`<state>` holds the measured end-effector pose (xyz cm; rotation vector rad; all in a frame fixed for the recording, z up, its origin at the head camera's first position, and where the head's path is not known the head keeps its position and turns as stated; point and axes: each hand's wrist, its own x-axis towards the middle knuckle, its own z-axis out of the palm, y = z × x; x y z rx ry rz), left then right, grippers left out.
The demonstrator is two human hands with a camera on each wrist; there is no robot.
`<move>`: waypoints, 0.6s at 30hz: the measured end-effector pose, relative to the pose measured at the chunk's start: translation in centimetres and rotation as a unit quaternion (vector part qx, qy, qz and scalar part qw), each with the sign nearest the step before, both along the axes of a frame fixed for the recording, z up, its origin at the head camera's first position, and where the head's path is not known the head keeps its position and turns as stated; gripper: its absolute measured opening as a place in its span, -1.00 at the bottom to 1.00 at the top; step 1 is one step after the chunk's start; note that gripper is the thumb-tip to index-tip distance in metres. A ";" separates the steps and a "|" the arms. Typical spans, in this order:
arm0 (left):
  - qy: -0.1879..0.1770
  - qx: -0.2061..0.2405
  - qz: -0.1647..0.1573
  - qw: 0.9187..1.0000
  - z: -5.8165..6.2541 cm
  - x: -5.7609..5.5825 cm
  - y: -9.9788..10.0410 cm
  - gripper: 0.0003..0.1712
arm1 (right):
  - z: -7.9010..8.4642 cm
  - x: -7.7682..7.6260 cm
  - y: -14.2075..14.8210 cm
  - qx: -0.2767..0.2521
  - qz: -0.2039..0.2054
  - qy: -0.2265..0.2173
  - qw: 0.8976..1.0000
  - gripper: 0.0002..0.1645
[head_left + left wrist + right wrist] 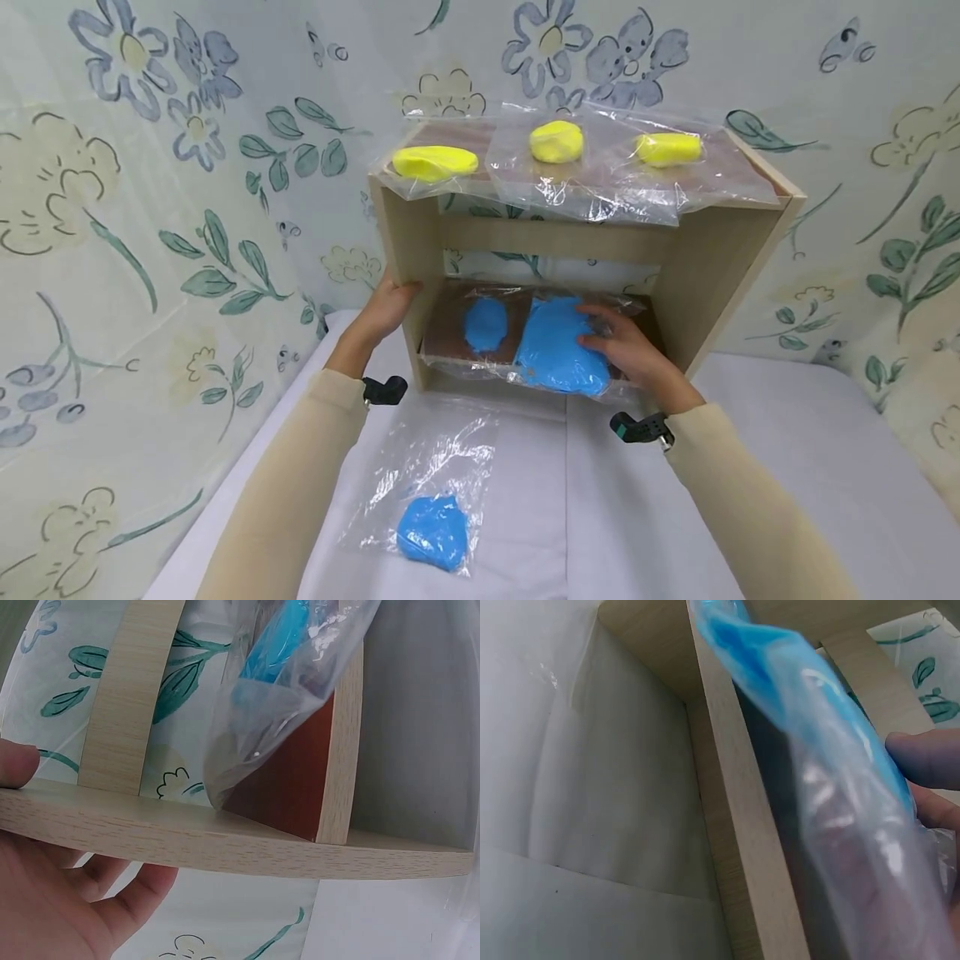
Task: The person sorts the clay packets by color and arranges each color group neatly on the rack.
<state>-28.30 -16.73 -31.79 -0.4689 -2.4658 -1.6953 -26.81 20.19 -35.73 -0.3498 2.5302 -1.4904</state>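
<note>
A small wooden shelf unit (731, 250) stands against the patterned cloth. My left hand (386, 308) grips its left side panel (247, 844), thumb on the inner face and fingers on the outer. On the lower board, my right hand (628, 343) holds a clear plastic bag of blue clay (562, 346) between thumb and fingers. The right wrist view shows this bag (832, 765) tilted up over the board's front edge, the thumb (926, 757) against the clay. To its left on that board lies a smaller blue lump (486, 324) in clear plastic.
Three yellow lumps, one of them at the left (435, 163), lie in clear bags on the shelf's top board. In front of the unit, a clear bag with another blue lump (432, 532) rests on the white tabletop (525, 517). Patterned cloth (150, 333) closes in behind and at both sides.
</note>
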 end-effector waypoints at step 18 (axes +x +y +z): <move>-0.017 -0.003 0.008 1.000 -0.1 -0.1 -0.1 -0.26 | -0.7 -0.9 -0.3 0.075 0.005 0.001 0.997 -0.28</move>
